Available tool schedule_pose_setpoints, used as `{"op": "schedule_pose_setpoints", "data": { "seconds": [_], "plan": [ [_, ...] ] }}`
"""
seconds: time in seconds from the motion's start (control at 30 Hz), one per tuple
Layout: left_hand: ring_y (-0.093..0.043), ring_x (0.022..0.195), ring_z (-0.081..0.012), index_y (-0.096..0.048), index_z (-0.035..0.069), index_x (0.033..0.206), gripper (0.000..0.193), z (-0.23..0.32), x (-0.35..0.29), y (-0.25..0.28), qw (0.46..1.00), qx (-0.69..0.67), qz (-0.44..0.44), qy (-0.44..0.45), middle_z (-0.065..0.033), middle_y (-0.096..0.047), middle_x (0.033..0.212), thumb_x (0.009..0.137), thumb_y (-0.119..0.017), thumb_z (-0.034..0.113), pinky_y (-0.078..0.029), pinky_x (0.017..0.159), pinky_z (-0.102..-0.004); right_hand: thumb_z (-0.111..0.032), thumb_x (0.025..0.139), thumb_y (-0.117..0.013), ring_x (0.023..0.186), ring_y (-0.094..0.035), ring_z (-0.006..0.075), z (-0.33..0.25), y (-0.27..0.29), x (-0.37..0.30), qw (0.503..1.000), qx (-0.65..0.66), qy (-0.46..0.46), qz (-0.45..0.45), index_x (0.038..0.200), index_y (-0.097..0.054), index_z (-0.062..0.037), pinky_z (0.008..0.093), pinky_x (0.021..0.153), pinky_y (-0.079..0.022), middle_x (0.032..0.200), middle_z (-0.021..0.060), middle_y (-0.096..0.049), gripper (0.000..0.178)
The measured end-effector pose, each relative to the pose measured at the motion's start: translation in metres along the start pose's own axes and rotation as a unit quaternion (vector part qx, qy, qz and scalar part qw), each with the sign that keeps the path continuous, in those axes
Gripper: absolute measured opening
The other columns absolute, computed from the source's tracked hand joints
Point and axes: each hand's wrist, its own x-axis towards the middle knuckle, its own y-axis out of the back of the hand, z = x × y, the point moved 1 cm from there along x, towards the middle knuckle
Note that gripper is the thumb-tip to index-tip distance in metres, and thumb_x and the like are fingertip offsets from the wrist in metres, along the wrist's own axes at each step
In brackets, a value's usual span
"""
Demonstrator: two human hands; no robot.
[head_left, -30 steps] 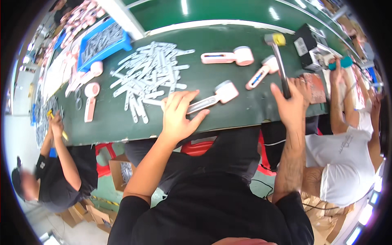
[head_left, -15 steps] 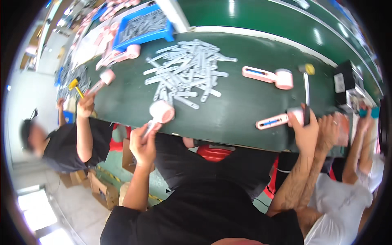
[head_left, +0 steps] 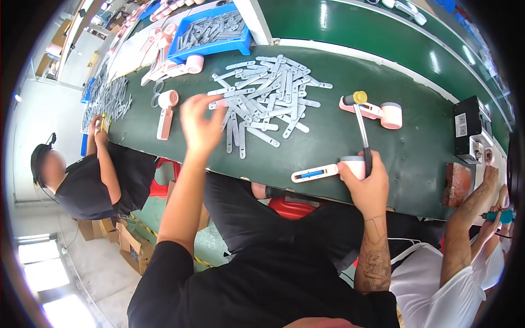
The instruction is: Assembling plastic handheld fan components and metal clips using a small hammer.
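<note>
My right hand [head_left: 367,188] grips a hammer [head_left: 363,128] with a black grip, a metal shaft and a yellow-and-black head pointing up. The same hand's thumb and fingers are on a pink round-headed housing [head_left: 354,165] with a grey rim. A blue cylinder shows in the slot of its handle, which points left. My left hand [head_left: 203,124], blurred, hovers at the left edge of a pile of grey strips [head_left: 268,95], thumb and fingers apart, close to one strip. On the table to its left lies a pink round-headed part [head_left: 165,112]. Another pink housing [head_left: 390,116] lies behind the hammer head.
A blue tray [head_left: 210,49] of grey strips stands at the back left, near more pink parts [head_left: 194,63]. At the right are a black machine [head_left: 466,128] and a reddish block [head_left: 457,183]. People work on both sides, the left one [head_left: 82,180] holding something yellow.
My left hand has let go of a pink round-headed part and moved up to the strips. The right hand, with hammer and housing, has shifted left. A pink part now lies on the left.
</note>
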Motion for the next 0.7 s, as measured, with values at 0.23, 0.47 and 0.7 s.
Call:
{"op": "schedule_pose_setpoints", "data": {
  "seconds": [0.23, 0.47, 0.7],
  "plan": [
    [-0.072, 0.085, -0.0356, -0.077, 0.007, 0.083, 0.035, 0.102, 0.046, -0.108, 0.970, 0.020, -0.240, 0.006, -0.0134, -0.074, 0.080, 0.086, -0.088, 0.040, -0.058, 0.078, -0.0478, -0.038, 0.080, -0.095, 0.095, -0.071, 0.0365, -0.005, -0.006, 0.002, 1.000, 0.021, -0.011, -0.019, 0.116, -0.066, -0.0025, 0.0453, 0.084, -0.057, 0.105, 0.0182, -0.072, 0.058],
    [-0.080, 0.086, -0.0311, -0.083, 0.010, 0.094, 0.023, 0.094, 0.046, -0.107, 0.959, 0.023, -0.272, 0.079, -0.0108, -0.082, 0.090, 0.091, -0.082, 0.033, -0.063, 0.081, -0.0439, -0.035, 0.081, -0.095, 0.087, -0.071, 0.0284, -0.003, -0.007, 0.002, 0.999, -0.005, 0.027, 0.020, 0.114, -0.066, -0.0014, 0.0407, 0.081, -0.057, 0.100, 0.0153, -0.073, 0.056],
    [-0.079, 0.083, -0.0312, -0.083, 0.006, 0.101, 0.019, 0.090, 0.043, -0.079, 0.971, 0.066, -0.225, 0.034, -0.0159, -0.080, 0.089, 0.098, -0.075, 0.023, -0.062, 0.079, -0.0412, -0.035, 0.082, -0.094, 0.082, -0.070, 0.0258, -0.001, -0.007, 0.003, 0.999, 0.014, 0.031, 0.006, 0.112, -0.065, -0.0010, 0.0392, 0.077, -0.057, 0.095, 0.0142, -0.073, 0.054]
  ]
}}
